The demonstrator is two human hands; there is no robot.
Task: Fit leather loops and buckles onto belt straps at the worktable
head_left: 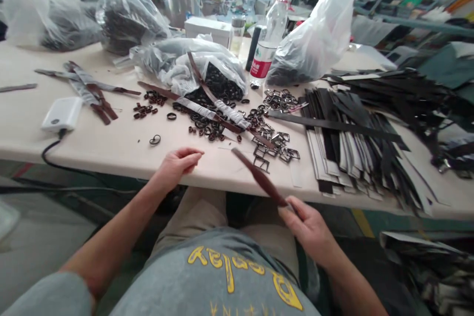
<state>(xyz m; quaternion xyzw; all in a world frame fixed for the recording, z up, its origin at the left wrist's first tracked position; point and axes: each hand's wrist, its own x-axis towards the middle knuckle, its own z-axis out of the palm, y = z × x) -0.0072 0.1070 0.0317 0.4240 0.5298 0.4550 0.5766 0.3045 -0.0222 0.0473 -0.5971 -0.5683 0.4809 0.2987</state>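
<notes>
Hand, right (307,229): gripping long brown leathery strap (263,181) near square dark-metal buckles (273,141)
Hand, left (180,164): pinching closed, contents unclear, hovering left of buckles

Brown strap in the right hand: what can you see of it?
The brown strap is long, narrow, leather-like and slightly glossy, with a wider section partway along. The right hand grips it; from there it slants forward and left, its far end over the table. Whether that end touches down is unclear. A pale, blurred length below the hand may belong to it.
</notes>
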